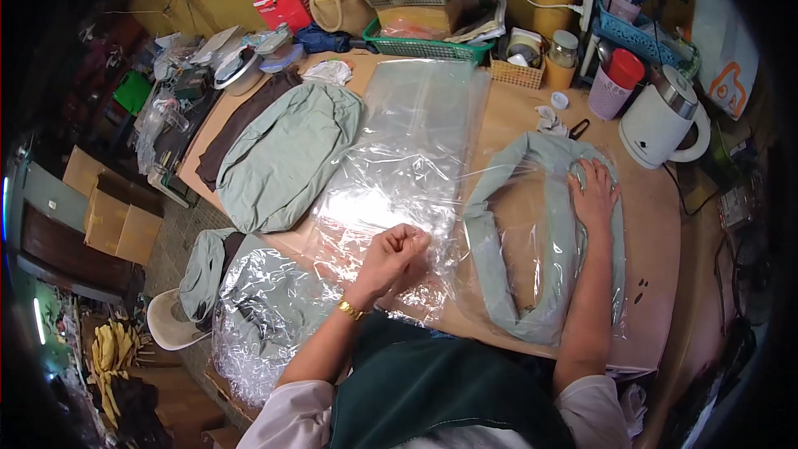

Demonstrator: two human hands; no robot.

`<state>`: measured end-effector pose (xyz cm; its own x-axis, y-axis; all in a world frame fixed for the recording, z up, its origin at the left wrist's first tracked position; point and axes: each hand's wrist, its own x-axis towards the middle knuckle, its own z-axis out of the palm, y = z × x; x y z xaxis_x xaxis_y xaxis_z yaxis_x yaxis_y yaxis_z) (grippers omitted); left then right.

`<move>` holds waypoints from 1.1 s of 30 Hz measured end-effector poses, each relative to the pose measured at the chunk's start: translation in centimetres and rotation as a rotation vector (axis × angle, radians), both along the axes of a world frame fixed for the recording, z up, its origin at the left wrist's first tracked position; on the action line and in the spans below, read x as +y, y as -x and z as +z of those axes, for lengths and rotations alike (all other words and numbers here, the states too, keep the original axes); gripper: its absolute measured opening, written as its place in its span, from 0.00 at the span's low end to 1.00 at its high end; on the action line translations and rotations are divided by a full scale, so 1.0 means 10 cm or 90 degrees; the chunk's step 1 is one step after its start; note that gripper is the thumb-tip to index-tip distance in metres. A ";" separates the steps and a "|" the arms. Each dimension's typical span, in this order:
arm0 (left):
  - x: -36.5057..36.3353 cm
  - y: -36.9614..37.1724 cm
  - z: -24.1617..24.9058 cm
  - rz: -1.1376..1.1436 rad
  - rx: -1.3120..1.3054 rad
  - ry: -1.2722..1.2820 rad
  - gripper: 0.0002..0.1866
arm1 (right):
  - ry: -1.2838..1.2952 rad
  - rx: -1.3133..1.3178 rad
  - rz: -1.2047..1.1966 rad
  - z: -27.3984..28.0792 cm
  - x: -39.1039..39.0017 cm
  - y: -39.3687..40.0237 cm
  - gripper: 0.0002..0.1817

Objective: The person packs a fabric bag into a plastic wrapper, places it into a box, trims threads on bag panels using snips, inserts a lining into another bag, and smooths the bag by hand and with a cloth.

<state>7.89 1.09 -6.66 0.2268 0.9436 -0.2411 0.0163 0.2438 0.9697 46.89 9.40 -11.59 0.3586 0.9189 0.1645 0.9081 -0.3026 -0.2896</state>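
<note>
On the right side of the table lies a ring-shaped grey-green fabric piece [544, 224] inside a clear plastic bag [519, 262]. My right hand [594, 191] rests flat on the far right part of the ring, fingers spread over the plastic. My left hand [395, 259] is closed in a pinch above the table, left of the bag; what its fingertips hold, if anything, is too small to tell. Beneath and beyond it, a stack of clear plastic bags [420, 108] lies flat and shiny. A grey-green fabric cover [291, 158] sits to the left of the stack.
A white kettle [657, 125] and a pink cup [611, 93] stand at the back right. Along the back edge are a green basket [428, 50] and a small wicker basket [517, 73]. Plastic-wrapped fabric [270, 308] is at the near left, beside a stool [170, 320].
</note>
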 end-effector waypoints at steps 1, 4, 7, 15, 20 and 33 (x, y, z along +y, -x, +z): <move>0.03 -0.08 -0.13 0.060 -0.159 0.020 0.09 | -0.020 0.000 0.014 -0.02 -0.01 -0.01 0.28; 0.03 -0.33 0.16 0.172 -0.445 0.097 0.06 | -0.041 -0.001 0.030 -0.02 -0.02 -0.06 0.27; 0.07 -0.19 0.05 0.132 -0.623 0.165 0.09 | -0.042 0.010 0.032 0.01 -0.02 -0.05 0.27; -0.07 0.63 0.05 -0.006 -0.082 0.087 0.15 | -0.048 0.007 0.030 -0.04 0.01 -0.06 0.28; 0.06 1.29 -0.06 0.315 0.385 -0.249 0.04 | -0.026 0.022 0.006 0.04 -0.01 0.01 0.28; -0.22 -1.27 0.10 -0.438 0.754 -0.643 0.28 | 0.275 -0.102 0.313 0.98 -0.08 0.87 0.30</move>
